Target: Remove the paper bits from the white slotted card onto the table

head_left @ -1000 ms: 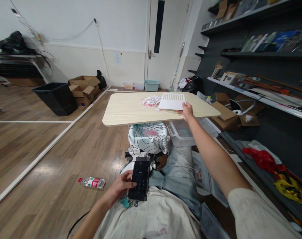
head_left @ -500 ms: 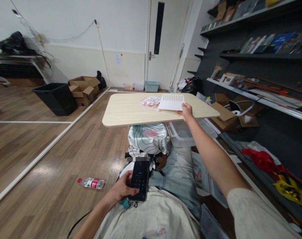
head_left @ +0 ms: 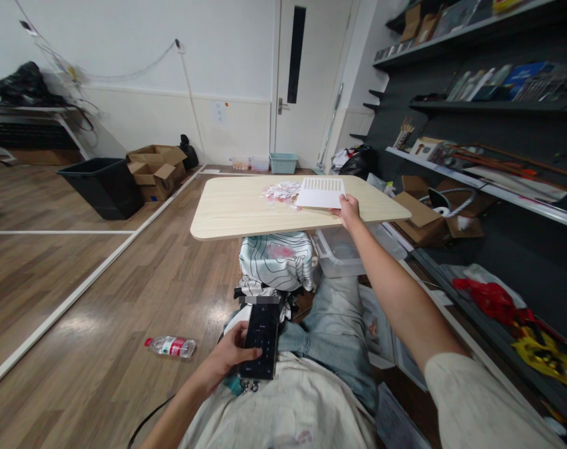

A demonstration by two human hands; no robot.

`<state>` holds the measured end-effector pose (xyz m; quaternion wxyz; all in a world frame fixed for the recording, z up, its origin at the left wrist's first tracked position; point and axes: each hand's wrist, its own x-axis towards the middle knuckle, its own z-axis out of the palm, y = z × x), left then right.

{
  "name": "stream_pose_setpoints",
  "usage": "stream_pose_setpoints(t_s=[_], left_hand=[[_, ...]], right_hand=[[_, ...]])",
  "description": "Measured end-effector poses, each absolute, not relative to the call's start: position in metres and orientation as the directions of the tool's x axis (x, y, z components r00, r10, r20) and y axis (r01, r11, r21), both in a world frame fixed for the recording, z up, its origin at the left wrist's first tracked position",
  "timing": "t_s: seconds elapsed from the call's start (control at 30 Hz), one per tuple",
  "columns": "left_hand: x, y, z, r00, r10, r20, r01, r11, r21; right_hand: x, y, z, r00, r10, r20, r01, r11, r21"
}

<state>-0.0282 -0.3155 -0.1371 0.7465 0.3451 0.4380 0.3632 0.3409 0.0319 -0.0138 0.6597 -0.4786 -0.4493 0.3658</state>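
My left hand (head_left: 237,349) is closed around the lower left side of a black smartphone (head_left: 265,337), its thumb lying over the lit screen, just above my lap. My right hand (head_left: 347,211) reaches forward and grips the near right corner of a white slotted board (head_left: 321,194), thumb on top and fingers underneath. The board is over a pale wooden tabletop (head_left: 237,209). Just left of it lies a heap of small white and pinkish paper-like pieces (head_left: 282,192); what exactly they are is too small to tell.
Below the tabletop stand a cloth-covered support (head_left: 276,262) and a clear plastic bin (head_left: 339,255). A plastic bottle (head_left: 171,347) lies on the floor at left. Farther back are a black trash bin (head_left: 101,187) and cardboard boxes (head_left: 155,171). Shelves (head_left: 480,106) line the right wall.
Both hands keep their holds on the phone and the board. Only a very slight shift of the whole view shows.
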Motion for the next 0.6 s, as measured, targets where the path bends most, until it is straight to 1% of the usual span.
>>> stream_pose_setpoints(t_s=[0.4, 0.5, 0.6], left_hand=[[-0.020, -0.314, -0.135, 0.267, 0.857, -0.440, -0.185, 0.494, 0.850], [-0.015, -0.308, -0.144, 0.186, 0.876, -0.445, -0.113, 0.469, 0.876], [-0.011, -0.302, -0.159, 0.082, 0.910, -0.406, -0.012, 0.409, 0.913]], right_hand=[[0.339, 0.031, -0.012, 0.346, 0.913, 0.218, -0.061, 0.253, -0.965], [0.339, 0.031, -0.012, 0.344, 0.911, 0.229, -0.053, 0.262, -0.963], [0.339, 0.030, -0.012, 0.341, 0.908, 0.244, -0.044, 0.274, -0.961]])
